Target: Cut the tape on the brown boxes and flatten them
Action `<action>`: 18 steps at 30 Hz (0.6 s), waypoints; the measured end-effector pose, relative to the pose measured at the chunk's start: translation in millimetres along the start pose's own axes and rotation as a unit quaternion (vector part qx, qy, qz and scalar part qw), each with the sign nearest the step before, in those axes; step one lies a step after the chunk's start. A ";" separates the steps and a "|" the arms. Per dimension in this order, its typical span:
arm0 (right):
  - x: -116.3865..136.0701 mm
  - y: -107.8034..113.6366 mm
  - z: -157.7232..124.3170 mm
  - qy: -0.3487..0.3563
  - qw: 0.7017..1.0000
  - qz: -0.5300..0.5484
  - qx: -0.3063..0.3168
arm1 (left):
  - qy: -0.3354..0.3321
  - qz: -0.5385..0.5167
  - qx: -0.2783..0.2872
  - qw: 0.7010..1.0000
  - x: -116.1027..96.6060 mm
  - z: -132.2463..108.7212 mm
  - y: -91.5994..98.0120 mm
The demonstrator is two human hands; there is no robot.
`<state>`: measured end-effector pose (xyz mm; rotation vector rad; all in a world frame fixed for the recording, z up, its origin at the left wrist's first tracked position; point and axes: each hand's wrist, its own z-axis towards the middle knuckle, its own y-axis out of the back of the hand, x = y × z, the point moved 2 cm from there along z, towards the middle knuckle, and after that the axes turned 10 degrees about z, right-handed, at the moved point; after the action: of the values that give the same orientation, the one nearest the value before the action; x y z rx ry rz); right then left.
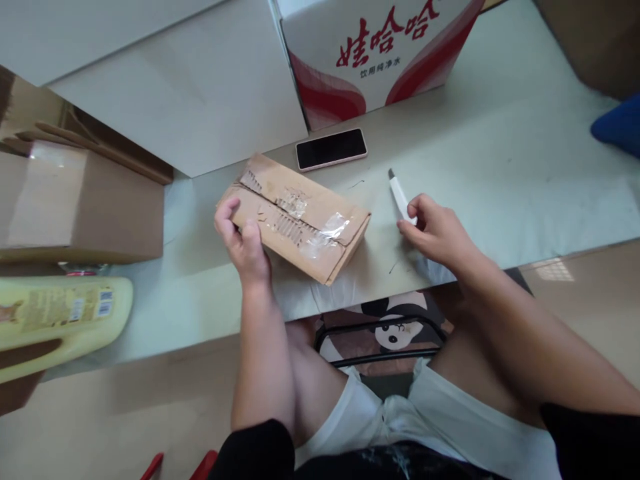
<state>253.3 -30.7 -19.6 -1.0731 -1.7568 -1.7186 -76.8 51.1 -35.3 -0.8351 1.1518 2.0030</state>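
Note:
A brown cardboard box [300,217] with torn paper and strips of clear tape along its top seam sits tilted on the table. My left hand [245,243] grips its left end, thumb on the near side and fingers partly hidden behind it. To the right of the box, my right hand [433,227] is closed around a white utility knife [399,197]. The knife's dark tip points up and away from me, apart from the box. Just beyond the box lies a phone [332,149] with a black screen.
A white and red carton [380,60] and a large white box [190,100] stand at the back. Cardboard boxes [120,207] and a yellow bottle [75,313] are on the left. A blue object [620,127] shows at the right. The table's front edge runs above my lap.

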 end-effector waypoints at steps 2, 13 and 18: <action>-1.8 1.9 0.9 -0.014 1.000 0.014 -0.001 | -0.015 0.004 -0.041 0.999 -0.9 -1.3 1.1; -4.1 4.0 -8.3 0.134 0.956 0.183 -0.184 | 0.006 0.016 -0.028 0.999 -1.6 0.5 -3.8; 13.7 10.2 -40.9 0.242 0.922 0.187 -0.236 | -0.005 0.031 -0.032 0.999 -2.5 -3.5 -0.8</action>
<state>245.2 -68.5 2.1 -0.9700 -0.7955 -1.9777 -74.0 47.7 -35.1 -0.8295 1.1247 2.1022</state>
